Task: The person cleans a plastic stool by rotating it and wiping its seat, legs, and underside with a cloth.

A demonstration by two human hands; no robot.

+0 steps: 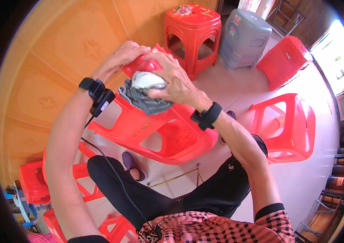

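A red plastic stool (139, 127) is tipped over in front of me, its seat end low and its legs pointing up and away. My left hand (128, 54) is closed on the end of one of its legs. In my right hand (176, 83) is a bunched rag (145, 99), grey striped with a white part on top. The rag lies against the stool near that same leg, and my right fingers reach over the red plastic. Part of the leg is hidden behind the rag and my fingers.
Stacked red stools (192, 24) with a floral top stand ahead beside a grey stack (244, 38). One red stool (287, 60) leans at the back right; another red stool (297, 125) lies sideways at right. More red stools (36, 182) are at left. A cord (117, 172) hangs from my left wrist.
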